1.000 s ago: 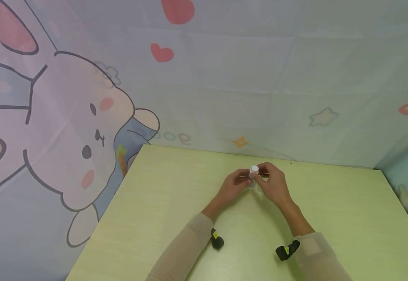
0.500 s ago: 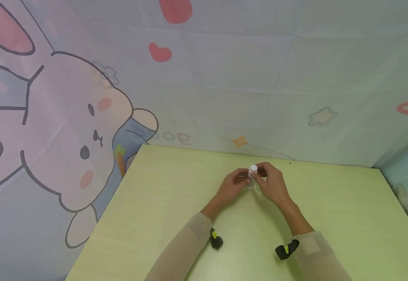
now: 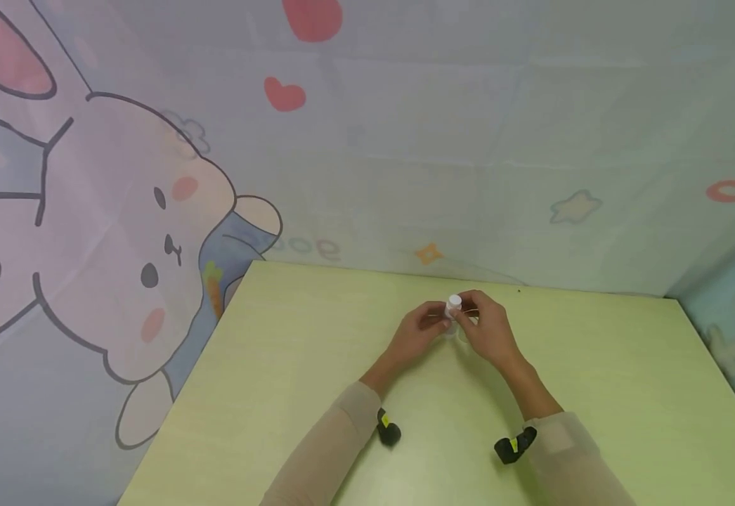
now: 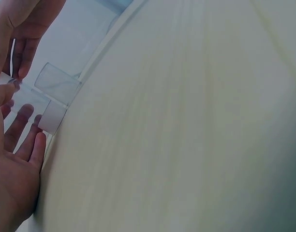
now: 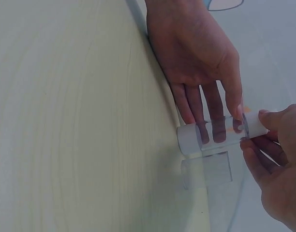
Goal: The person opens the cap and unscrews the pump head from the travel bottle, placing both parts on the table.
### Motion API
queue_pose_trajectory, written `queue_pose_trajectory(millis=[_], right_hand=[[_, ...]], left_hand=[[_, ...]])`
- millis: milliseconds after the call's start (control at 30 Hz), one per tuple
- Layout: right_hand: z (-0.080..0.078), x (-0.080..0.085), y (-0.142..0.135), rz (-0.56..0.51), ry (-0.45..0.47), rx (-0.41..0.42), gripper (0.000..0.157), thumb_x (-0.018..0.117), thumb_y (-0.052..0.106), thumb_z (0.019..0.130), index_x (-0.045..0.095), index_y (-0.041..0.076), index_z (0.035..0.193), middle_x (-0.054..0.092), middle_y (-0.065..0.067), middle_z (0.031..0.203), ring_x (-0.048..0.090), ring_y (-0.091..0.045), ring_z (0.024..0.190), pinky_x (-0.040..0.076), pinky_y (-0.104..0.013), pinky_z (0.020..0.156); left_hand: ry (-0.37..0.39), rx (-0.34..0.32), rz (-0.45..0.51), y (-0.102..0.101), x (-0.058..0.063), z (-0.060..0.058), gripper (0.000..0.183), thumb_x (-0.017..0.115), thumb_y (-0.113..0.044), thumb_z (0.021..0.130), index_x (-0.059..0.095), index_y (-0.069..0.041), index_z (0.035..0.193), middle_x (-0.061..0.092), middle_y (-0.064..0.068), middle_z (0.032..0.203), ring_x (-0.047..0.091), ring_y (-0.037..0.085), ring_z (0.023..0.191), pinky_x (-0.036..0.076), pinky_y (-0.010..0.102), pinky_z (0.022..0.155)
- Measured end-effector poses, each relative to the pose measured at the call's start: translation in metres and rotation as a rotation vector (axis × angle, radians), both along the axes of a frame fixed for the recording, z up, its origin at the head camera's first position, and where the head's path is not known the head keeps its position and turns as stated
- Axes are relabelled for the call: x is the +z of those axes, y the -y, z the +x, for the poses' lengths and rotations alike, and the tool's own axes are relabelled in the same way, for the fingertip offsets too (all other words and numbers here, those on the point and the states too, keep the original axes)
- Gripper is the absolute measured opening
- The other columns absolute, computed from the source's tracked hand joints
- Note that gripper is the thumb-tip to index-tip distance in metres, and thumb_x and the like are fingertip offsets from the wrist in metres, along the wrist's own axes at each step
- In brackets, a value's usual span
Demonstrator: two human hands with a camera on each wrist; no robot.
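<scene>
Near the table's back edge stands a clear cylindrical bottle [image 5: 220,133] with a white base [image 5: 189,139] and a white top [image 5: 255,124], upright in the head view. My left hand [image 3: 413,334] holds its clear body between thumb and fingers, which show through the wall in the right wrist view. With thumb and fingertips, my right hand [image 3: 489,329] pinches the white top from the other side. Close beside the bottle, a clear open cup [image 4: 58,83] stands on the table, partly hidden by my right hand in the head view.
The pale yellow-green table [image 3: 279,351] ends at a cloth backdrop [image 3: 405,140] with a cartoon rabbit and hearts. Small black cameras [image 3: 389,430] sit at both wrists. A tiny dark speck [image 3: 518,290] lies by the back edge.
The whole head view has shifted slightly, bringing the scene a little leftward. Both hands keep the same hold on the bottle, with no clear movement relative to the table.
</scene>
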State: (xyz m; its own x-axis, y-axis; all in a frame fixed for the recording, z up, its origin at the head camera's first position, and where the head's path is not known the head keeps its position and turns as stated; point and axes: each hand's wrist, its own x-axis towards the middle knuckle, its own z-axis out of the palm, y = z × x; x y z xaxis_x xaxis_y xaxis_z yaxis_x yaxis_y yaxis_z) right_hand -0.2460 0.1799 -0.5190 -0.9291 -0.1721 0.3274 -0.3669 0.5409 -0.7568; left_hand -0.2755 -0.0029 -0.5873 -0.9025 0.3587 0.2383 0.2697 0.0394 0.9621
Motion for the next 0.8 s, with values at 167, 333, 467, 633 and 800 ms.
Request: queue_pose_trajectory(millis=[167,333,467,633,800], right_hand=[[0.0004,0.0006,-0.0014,-0.003,0.016,-0.002,0.028,0.070,0.009,0.104,0.064,-0.005,0.126,0.069,-0.021,0.119,0.066,-0.040,0.115,0.057,-0.054,0.100],[0.0006,-0.0018,-0.0026,0.009,0.038,-0.003,0.029,0.069,0.011,0.105,0.064,-0.004,0.128,0.069,-0.020,0.121,0.066,-0.039,0.116,0.056,-0.054,0.102],[0.0009,-0.0033,-0.0029,0.028,0.048,0.011,0.029,0.068,0.010,0.105,0.064,-0.003,0.130,0.069,-0.020,0.122,0.066,-0.039,0.116,0.056,-0.054,0.102],[0.0000,-0.0029,-0.0037,0.033,0.022,0.019,0.027,0.068,0.009,0.105,0.064,-0.003,0.129,0.069,-0.019,0.121,0.066,-0.039,0.115,0.056,-0.055,0.101],[-0.0013,0.0003,-0.0038,0.042,0.023,0.030,0.029,0.067,0.009,0.105,0.063,-0.003,0.131,0.069,-0.019,0.124,0.066,-0.039,0.118,0.056,-0.054,0.102]], left_hand=[[0.001,-0.001,-0.018,-0.0020,-0.0028,-0.0040,0.035,0.068,-0.017,0.106,0.064,-0.007,0.139,0.068,0.013,0.136,0.067,0.026,0.126,0.054,0.033,0.107],[0.007,-0.006,-0.013,-0.0020,-0.0048,-0.0038,0.035,0.067,-0.017,0.106,0.064,-0.008,0.140,0.068,0.011,0.136,0.067,0.025,0.126,0.055,0.032,0.106],[0.014,-0.002,-0.009,-0.0006,-0.0059,-0.0014,0.035,0.067,-0.016,0.105,0.064,-0.007,0.139,0.068,0.011,0.136,0.067,0.025,0.126,0.054,0.032,0.106],[0.010,-0.006,-0.006,-0.0001,-0.0020,0.0001,0.035,0.068,-0.017,0.105,0.064,-0.008,0.140,0.068,0.011,0.137,0.067,0.025,0.126,0.054,0.033,0.107],[-0.009,0.005,-0.005,0.0000,0.0002,-0.0020,0.034,0.068,-0.015,0.105,0.065,-0.008,0.139,0.068,0.012,0.135,0.067,0.026,0.125,0.055,0.032,0.106]])
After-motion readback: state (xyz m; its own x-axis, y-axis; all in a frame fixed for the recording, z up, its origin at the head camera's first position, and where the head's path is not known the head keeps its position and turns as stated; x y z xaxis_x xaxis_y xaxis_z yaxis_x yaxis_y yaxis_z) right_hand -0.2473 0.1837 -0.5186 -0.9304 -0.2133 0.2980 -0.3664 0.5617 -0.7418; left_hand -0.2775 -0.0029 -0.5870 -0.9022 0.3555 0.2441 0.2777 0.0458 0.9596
